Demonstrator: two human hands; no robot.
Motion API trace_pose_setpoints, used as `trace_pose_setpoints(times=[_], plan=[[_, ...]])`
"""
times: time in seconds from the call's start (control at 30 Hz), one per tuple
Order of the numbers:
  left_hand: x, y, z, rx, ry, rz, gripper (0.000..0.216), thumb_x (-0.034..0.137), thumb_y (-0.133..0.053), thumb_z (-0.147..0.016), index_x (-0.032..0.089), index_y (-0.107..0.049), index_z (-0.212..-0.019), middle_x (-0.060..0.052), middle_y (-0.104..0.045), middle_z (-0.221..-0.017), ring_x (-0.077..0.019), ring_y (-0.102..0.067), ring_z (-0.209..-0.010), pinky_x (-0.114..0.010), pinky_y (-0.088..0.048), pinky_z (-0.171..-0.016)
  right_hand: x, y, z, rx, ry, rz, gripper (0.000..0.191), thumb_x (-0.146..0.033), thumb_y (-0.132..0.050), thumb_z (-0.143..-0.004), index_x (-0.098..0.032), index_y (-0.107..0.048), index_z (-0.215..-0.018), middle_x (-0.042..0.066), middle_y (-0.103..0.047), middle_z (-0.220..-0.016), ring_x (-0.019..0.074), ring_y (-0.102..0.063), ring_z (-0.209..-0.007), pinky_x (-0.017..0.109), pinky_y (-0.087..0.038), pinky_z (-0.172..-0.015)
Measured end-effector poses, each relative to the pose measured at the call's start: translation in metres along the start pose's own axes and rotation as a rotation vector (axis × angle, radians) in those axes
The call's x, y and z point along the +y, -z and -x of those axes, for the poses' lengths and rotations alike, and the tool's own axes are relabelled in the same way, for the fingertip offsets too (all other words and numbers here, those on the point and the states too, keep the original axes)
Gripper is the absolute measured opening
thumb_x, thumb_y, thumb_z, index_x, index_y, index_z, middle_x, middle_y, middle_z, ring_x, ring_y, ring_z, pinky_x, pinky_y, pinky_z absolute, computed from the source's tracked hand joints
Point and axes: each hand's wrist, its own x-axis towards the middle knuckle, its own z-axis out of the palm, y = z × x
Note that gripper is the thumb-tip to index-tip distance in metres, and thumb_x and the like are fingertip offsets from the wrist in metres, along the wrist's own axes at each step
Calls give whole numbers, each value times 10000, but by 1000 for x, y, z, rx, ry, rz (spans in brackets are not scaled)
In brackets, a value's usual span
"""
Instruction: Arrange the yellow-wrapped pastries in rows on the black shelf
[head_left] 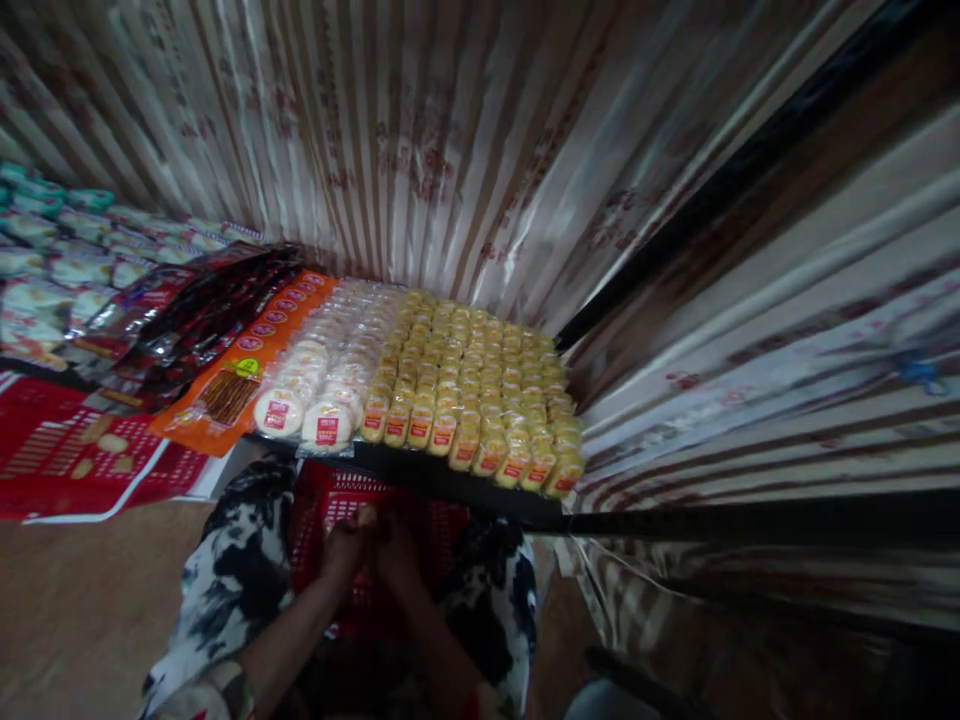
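Observation:
Low in the view, my left hand and my right hand are close together over a red plastic basket between my knees. The fingers of both look closed. A small pale shape shows at the fingertips, too dark and blurred to name. Just beyond the hands, the shelf bears rows of small yellow wrapped snacks. Left of these are two rows of round white wrapped crackers. An orange snack packet lies beside the crackers.
Dark glossy packets and several white and green packets cover the shelf farther left. A red printed sheet hangs below them. Behind the shelf is a striped curtain; black bars run along the right.

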Motion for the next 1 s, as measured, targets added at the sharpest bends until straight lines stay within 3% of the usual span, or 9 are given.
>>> trace_pose_setpoints(times=[0.07,0.23,0.4,0.53,0.7,0.87,1.0], plan=[[5,3,13,-2,7,58,32,184,-528,-742,156,-534,-756,-30,-640,-628,-172,-643,-596,-245,-474,-550,4,9,7,19,15,-21,238,-179,-455,-732,-187,-627,-897,90,-692,-907,206,-660,-834,333,-500,-761],[23,13,42,-49,-65,213,289,206,-576,-670,167,-534,-954,-9,-646,-724,-161,-639,-681,-238,-482,-617,5,39,30,63,136,-141,226,-187,-470,-726,-207,-627,-886,59,-697,-894,198,-660,-823,334,-501,-777],[59,22,77,-123,-280,202,255,304,-572,-653,161,-556,-864,4,-610,-676,-168,-593,-633,-248,-463,-580,-1,60,45,187,221,-139,290,-218,-461,-751,-178,-613,-995,91,-672,-990,210,-627,-935,362,-466,-863],[94,27,97,-109,-523,152,307,346,-543,-709,159,-573,-950,-34,-638,-810,-182,-593,-750,-282,-473,-685,-14,82,49,332,318,-101,305,-278,-428,-812,-179,-589,-1052,97,-635,-1057,196,-586,-999,354,-442,-906],[132,27,90,-22,-823,30,330,223,-495,-759,166,-553,-1079,-60,-610,-987,-166,-566,-883,-306,-446,-832,-39,104,39,471,421,-2,388,-319,-372,-848,-153,-539,-1157,124,-565,-1129,210,-505,-1086,390,-396,-958],[162,20,69,99,-840,-112,313,219,-495,-795,151,-548,-1096,-71,-607,-1000,-172,-561,-902,-317,-438,-861,-49,107,19,529,462,44,427,-242,-335,-823,-138,-519,-1194,135,-534,-1131,215,-493,-1087,392,-412,-936],[170,12,61,115,-848,-156,313,208,-503,-806,148,-535,-1112,-75,-613,-1012,-179,-561,-931,-317,-439,-867,-47,106,10,519,469,-9,434,-205,-328,-816,-158,-498,-1213,120,-533,-1131,191,-546,-1006,368,-445,-892]])
